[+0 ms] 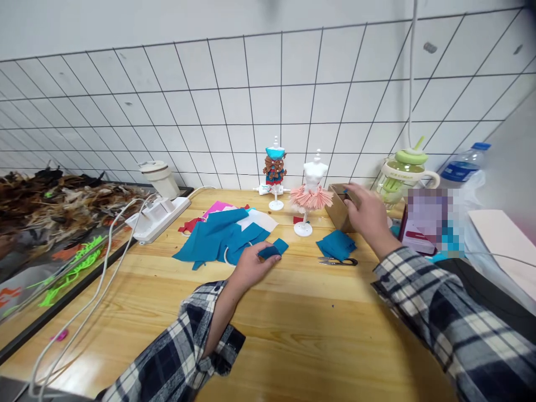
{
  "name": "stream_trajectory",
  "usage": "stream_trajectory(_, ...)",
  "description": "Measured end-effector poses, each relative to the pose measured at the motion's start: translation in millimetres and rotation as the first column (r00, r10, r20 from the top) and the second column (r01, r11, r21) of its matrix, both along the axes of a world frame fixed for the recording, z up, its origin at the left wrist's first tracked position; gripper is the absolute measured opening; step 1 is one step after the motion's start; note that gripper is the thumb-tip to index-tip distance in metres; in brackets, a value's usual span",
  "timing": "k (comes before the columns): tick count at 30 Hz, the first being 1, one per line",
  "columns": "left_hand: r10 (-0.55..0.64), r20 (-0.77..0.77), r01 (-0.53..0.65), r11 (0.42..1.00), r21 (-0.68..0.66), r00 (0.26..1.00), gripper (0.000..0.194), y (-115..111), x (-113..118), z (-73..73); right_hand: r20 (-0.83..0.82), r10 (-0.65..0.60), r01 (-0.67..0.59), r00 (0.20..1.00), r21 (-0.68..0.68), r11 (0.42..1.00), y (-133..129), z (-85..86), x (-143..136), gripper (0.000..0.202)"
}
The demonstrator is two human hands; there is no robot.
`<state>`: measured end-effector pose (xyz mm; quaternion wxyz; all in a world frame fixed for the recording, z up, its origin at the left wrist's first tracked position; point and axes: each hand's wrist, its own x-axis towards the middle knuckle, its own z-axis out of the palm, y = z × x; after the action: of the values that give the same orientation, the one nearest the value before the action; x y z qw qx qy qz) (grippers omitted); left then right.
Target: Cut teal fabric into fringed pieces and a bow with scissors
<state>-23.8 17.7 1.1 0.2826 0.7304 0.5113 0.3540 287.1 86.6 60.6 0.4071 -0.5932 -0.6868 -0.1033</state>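
Observation:
My left hand (253, 267) rests low over the table, closed on a small blue fabric piece (280, 245) between thumb and fingers. Just behind it spreads a heap of larger blue fabric (215, 237). My right hand (371, 215) is over an open cardboard box (341, 209), fingers bent together, with a tiny blue scrap (345, 191) at the tips. Its inside is mostly hidden. In front of the box lies a stack of cut blue fabric pieces (336, 244), and against its near edge are thread snips (338, 262) with a black handle.
Two small white dress forms stand at the back: one in a peach pleated skirt (312, 196), one in a brown and turquoise outfit (275, 167). A power strip (159, 219) with cables is left. A phone (422, 223), green-lidded cup (404, 173) and water bottle (463, 164) are right.

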Motion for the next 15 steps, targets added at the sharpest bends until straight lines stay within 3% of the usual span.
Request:
stream_trajectory(2,0.003,0.012,-0.003,1.0,0.002,1.0,0.025,-1,1,0.3,-0.181,-0.031,0.025,0.983,-0.036,0.999,-26,-15.4,-12,0.029)
stream_trajectory(4,0.004,0.014,-0.004,1.0,0.0,1.0,0.029,-3,2,1.8,-0.337,0.008,-0.046,0.942,-0.107,0.993,-55,-27.5,-27,0.034)
stream_trajectory(6,-0.015,0.005,0.015,1.0,-0.018,1.0,0.034,-6,4,3.9,-0.346,0.134,-0.21,0.929,-0.192,0.959,-80,-35.0,-44,0.034)
stream_trajectory(8,-0.064,0.005,0.064,0.997,-0.037,0.998,0.039,-10,6,5.9,-0.274,0.312,-0.392,0.91,-0.32,0.863,-98,-38.2,-61,0.029)
stream_trajectory(12,-0.177,0.036,0.18,0.98,-0.083,0.984,0.053,-19,10,8.8,-0.355,0.361,-0.497,0.862,-0.456,0.738,-116,-39.9,-86,0.035)
stream_trajectory(15,-0.21,0.048,0.214,0.97,-0.115,0.976,0.063,-22,11,10.8,-0.373,0.389,-0.533,0.842,-0.468,0.705,-122,-43.7,-95,0.036)
